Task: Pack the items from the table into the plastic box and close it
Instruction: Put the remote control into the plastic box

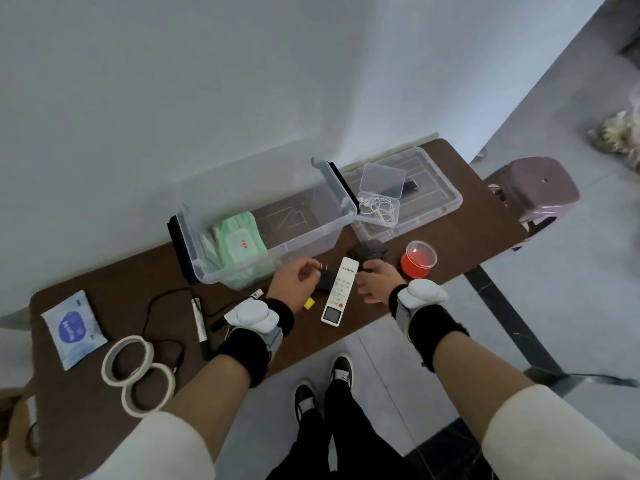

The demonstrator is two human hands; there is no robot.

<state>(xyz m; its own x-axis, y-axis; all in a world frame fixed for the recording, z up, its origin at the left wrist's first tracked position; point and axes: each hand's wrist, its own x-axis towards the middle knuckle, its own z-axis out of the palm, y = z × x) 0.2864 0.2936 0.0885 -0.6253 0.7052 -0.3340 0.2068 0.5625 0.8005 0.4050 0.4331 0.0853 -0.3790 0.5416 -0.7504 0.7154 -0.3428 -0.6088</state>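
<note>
The left hand (293, 279) is pinching a black plug adapter (324, 281), its 2 prongs pointing up, beside the clear plastic box (202, 261). The right hand (377, 283) is curling its fingers onto a dark object (367, 251) beside the white remote (341, 289).

The brown table (114, 306) ran from near left to far right against the wall. At its far middle stood the clear plastic box (322, 230), and its lid (446, 199) lay flat just right of it at the far end. Near the lid sat a red round tub (418, 259), with a dark faceted lump (367, 251) to its left. The white remote (341, 292) lay in front of the box, a black charger plug (323, 284) just left of it and a small yellow piece (309, 303) nearby. Further left lay a marker (200, 320), a looping black cable (152, 306), two touching tape rolls (131, 340) and a blue wipes packet (74, 329).
</note>
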